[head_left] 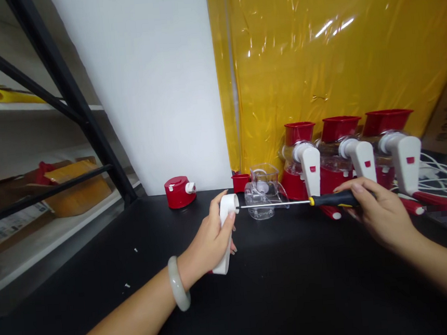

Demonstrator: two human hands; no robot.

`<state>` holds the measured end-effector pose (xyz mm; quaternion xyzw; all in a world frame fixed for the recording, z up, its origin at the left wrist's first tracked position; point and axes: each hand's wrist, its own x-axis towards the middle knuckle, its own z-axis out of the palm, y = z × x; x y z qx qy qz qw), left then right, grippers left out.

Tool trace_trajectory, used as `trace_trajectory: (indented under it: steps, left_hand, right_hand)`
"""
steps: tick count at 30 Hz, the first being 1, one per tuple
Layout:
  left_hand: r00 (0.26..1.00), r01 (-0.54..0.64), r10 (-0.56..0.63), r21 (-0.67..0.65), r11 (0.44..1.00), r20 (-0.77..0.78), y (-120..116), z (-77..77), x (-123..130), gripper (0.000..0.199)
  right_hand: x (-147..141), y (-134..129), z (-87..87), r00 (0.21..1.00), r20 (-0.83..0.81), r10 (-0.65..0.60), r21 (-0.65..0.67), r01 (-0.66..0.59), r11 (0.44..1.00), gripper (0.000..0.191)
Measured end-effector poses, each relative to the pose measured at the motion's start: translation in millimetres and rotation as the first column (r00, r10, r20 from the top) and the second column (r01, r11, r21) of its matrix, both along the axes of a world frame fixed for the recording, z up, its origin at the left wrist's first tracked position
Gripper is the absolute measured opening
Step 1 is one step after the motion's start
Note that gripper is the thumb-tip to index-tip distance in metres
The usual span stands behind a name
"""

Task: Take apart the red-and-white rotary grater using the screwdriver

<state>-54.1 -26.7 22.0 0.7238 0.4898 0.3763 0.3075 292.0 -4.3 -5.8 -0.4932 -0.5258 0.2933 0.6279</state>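
My left hand (209, 236) is closed around a white crank handle (225, 224), held tilted above the black table; a bit of red shows at its lower end. In my right hand (376, 209) is a screwdriver (331, 199) with a black and yellow grip. Its long shaft points left, and the tip is at the round end of the crank handle; whether it sits on a screw I cannot tell. Behind the shaft stands a clear plastic housing (263, 192). A red round base (180, 192) with a white side knob rests farther left.
Three assembled red-and-white hand-crank graters (302, 166) line the back right, handles toward me. A small red hopper (241, 182) is beside the clear housing. White cables (443, 172) lie at far right. A black-framed shelf (73, 113) borders the left, and yellow wrapping (334, 48) stands behind.
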Motion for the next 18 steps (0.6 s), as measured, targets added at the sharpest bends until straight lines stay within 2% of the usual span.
trace_trajectory:
  steps: [9, 18]
  left_hand:
    - [1.000, 0.008, -0.008, -0.041, 0.999, 0.005, -1.0, 1.7, -0.2, 0.055]
    - [1.000, 0.000, 0.000, -0.050, 0.999, 0.007, 0.8, 0.2, -0.4, 0.054]
  right_hand:
    - [1.5, 2.5, 0.3, 0.994, 0.069, 0.083, 0.004, -0.083, 0.997, 0.042]
    - [4.0, 5.0, 0.8, 0.986, 0.135, 0.101, 0.014, -0.104, 0.995, 0.038]
